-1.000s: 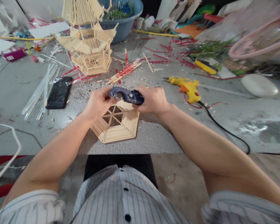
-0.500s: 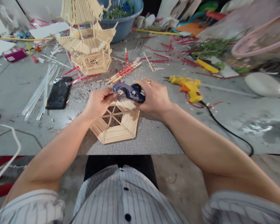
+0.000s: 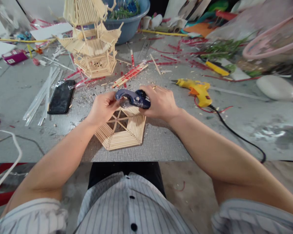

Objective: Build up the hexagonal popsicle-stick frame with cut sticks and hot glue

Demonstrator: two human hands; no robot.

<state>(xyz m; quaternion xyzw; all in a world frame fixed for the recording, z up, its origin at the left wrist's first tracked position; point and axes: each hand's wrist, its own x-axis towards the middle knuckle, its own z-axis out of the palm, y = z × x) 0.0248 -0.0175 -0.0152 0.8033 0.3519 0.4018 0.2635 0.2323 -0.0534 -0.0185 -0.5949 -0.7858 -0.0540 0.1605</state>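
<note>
My right hand (image 3: pixel 160 103) is wrapped round a dark blue cutting tool (image 3: pixel 133 98), its jaws pointing left. My left hand (image 3: pixel 103 107) is pinched at those jaws on something too small to make out, probably a thin stick. Both hands hover just above a flat hexagonal panel of wooden sticks (image 3: pixel 122 128) lying on the grey mat (image 3: pixel 158 143) at the table's near edge.
A stick-built pagoda (image 3: pixel 91 39) stands at the back left beside a blue basin (image 3: pixel 130 19). A black phone (image 3: pixel 62 96) and clear glue sticks (image 3: pixel 42 94) lie to the left, loose chopsticks (image 3: pixel 130 74) lie behind, and a yellow glue gun (image 3: pixel 196 91) with black cord lies to the right.
The blue tool's jaws opened half a second ago and have come together again; both hands stayed over the hexagonal panel with only small shifts.
</note>
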